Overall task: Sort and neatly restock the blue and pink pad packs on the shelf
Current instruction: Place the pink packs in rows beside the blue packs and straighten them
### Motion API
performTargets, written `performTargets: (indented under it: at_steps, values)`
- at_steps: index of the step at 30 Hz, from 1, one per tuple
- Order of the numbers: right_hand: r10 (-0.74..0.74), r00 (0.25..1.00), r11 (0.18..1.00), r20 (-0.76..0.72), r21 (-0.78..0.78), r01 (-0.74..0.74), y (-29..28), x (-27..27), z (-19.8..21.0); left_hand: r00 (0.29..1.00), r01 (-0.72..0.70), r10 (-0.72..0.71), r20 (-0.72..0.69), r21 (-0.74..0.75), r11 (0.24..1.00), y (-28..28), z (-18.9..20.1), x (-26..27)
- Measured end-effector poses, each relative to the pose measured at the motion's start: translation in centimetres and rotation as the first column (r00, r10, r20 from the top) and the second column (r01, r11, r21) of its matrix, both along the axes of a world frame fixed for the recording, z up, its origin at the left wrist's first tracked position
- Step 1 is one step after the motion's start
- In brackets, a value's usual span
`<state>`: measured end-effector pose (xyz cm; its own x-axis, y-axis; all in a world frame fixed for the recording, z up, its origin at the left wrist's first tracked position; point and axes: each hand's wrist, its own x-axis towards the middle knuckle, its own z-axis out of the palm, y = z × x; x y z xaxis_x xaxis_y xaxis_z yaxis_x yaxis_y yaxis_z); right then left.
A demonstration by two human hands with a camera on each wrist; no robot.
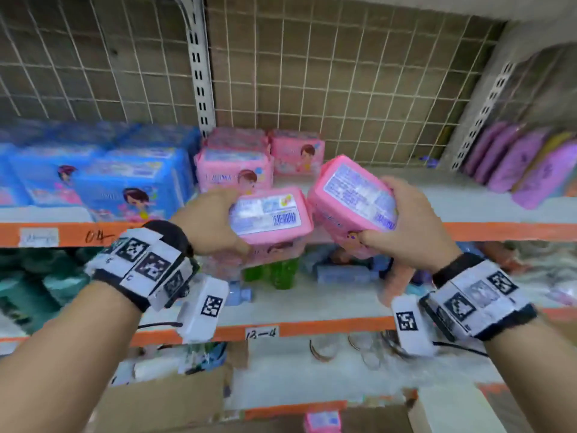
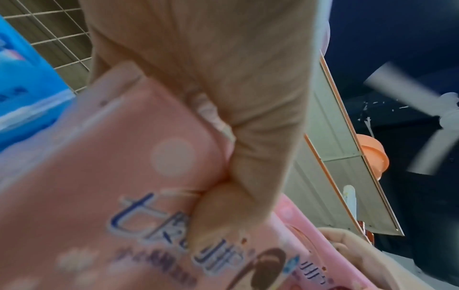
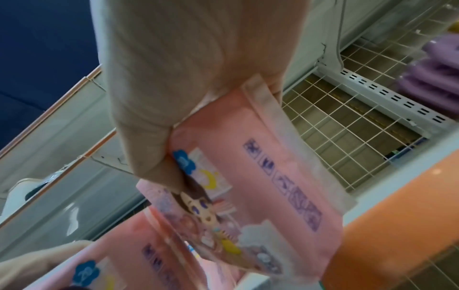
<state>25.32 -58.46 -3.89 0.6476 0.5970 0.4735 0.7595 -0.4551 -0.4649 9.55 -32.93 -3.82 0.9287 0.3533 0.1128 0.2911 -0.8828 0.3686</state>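
Each hand holds one pink pad pack in front of the shelf [image 1: 468, 210], just above its orange front edge [image 1: 499, 231]. The left hand [image 1: 206, 220] has its grip closed around the left pink pack [image 1: 270, 214], thumb on the near side and fingers wrapped behind, so the printed back panel with a barcode faces up; in the left wrist view the thumb [image 2: 223, 212] presses into the pack's front [image 2: 104, 176] beside the blue lettering. The right hand [image 1: 406, 223] grips the right pink pack [image 1: 349, 195] the same way, tilted with its far end raised and leaning to the left. The two held packs sit side by side, almost touching. Behind them on the shelf stand more pink packs [image 1: 234, 170], upright against the wire grid back [image 1: 343, 89], with a block of blue packs [image 1: 125, 182] just to their left. Purple packs [image 1: 524, 164] lean in a row at the far right of the shelf, well apart from the pink ones.
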Motion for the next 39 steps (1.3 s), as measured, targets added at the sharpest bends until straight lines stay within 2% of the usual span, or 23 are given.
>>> performTargets:
  at_steps: [2,7,11,15,20,28,30,34,37,39]
  values:
    - [-0.026,0.997,0.998,0.073,-0.056,0.03,1.6,1.5,1.2,0.997,-0.045,0.041,0.062,0.057,0.997,0.7,0.8,1.6]
    - [-0.081,0.993,0.939,0.087,-0.329,0.105,6.3,6.0,1.6,0.961,-0.266,0.276,-0.002,0.259,0.929,0.4,-0.6,5.3]
    - [-0.088,0.995,0.823,0.046,-0.56,0.099,9.1,9.9,2.0,0.935,-0.33,0.356,-0.01,0.348,0.877,0.6,-1.1,7.4]
    - [-0.034,0.993,0.684,0.113,-0.722,0.105,12.1,12.6,2.4,0.93,-0.333,0.366,-0.024,0.361,0.871,1.0,-1.3,8.0]
    - [0.004,0.994,0.711,0.11,-0.699,0.074,16.0,15.1,1.9,0.926,-0.368,0.375,0.047,0.339,0.866,1.0,-1.8,7.9]
    - [0.011,0.998,0.751,0.068,-0.659,0.036,20.0,16.2,1.4,0.927,-0.369,0.372,0.048,0.286,0.884,1.2,-1.9,7.9]
    - [0.017,0.997,0.734,0.069,-0.678,0.034,21.1,16.1,1.6,0.927,-0.372,0.372,0.056,0.276,0.886,1.3,-2.0,7.9]
    - [0.042,0.986,0.666,0.163,-0.74,0.094,22.5,15.9,2.1,0.928,-0.367,0.37,0.039,0.263,0.892,1.3,-2.0,8.0]
    - [0.038,0.929,0.631,0.368,-0.73,0.263,22.3,14.8,1.7,0.923,-0.375,0.384,0.01,0.25,0.893,1.5,-1.8,8.2]
    - [0.034,0.907,0.642,0.42,-0.705,0.302,22.2,14.2,1.4,0.918,-0.384,0.397,-0.009,0.235,0.893,1.7,-1.7,8.3]
